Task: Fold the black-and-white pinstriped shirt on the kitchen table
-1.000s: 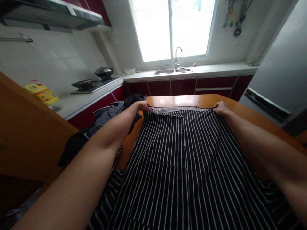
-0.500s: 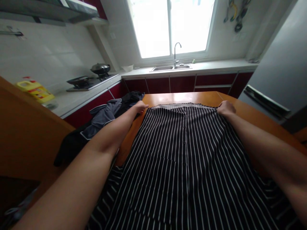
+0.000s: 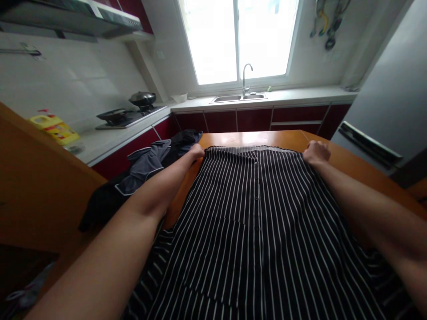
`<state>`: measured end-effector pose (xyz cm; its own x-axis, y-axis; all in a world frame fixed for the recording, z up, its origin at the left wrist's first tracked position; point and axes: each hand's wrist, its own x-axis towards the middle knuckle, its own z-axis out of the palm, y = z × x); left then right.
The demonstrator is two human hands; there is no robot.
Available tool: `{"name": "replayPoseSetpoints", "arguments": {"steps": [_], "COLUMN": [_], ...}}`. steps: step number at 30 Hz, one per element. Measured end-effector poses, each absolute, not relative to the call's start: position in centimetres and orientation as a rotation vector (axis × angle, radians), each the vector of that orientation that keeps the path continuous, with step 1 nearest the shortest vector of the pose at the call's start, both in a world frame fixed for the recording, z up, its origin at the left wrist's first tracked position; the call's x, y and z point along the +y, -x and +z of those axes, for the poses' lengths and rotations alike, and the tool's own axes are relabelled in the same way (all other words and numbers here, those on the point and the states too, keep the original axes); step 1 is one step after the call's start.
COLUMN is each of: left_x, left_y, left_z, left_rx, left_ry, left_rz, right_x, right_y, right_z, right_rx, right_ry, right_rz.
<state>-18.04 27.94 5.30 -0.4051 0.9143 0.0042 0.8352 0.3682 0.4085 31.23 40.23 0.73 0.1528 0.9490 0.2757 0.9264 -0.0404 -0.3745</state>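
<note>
A black shirt with white stripes (image 3: 256, 213) and a button row down its middle lies spread on a wooden table (image 3: 347, 160). My left hand (image 3: 196, 152) is closed on the shirt's far left corner. My right hand (image 3: 316, 153) is closed in a fist on the far right corner. Both arms stretch out along the sides of the cloth. The shirt's near end hangs off the table toward me.
A heap of dark and grey clothes (image 3: 143, 166) lies on the table's left edge. Beyond are red cabinets, a stove with pans (image 3: 128, 113), a sink with a tap (image 3: 245, 89) under a window, a yellow bottle (image 3: 55, 128) at left, and a grey fridge (image 3: 387, 111) at right.
Both hands have shifted slightly outward along the shirt's far edge, and the cloth between them now lies tauter. The right hand has closed into a tighter fist.
</note>
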Motion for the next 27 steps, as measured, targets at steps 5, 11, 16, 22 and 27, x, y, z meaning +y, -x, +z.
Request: {"name": "replayPoseSetpoints", "arguments": {"steps": [5,11,16,22,27], "left_x": [30.2,33.2,34.3,34.2,33.7], "left_y": [15.6,12.7,11.7,11.5,11.5], "left_z": [4.9,4.5,5.0,5.5,5.0], "left_rx": [2.311,2.123,2.054,1.854,1.779], "left_ry": [-1.881,-1.976,-1.946,-2.028,-2.155], "left_rz": [0.537,0.289,-0.043,0.078,0.474], "right_x": [40.6,41.7,41.3,40.5,40.3], "right_y": [-28.9,-26.0,-23.7,-21.6,-20.4], "right_z": [0.5,0.6,0.4,1.0,1.6], "right_rx": [-2.201,-2.428,-2.437,-2.438,-2.406], "right_ry": [1.632,1.533,1.416,1.434,1.509], "right_rz": [-0.058,0.209,0.238,0.289,0.314]}}
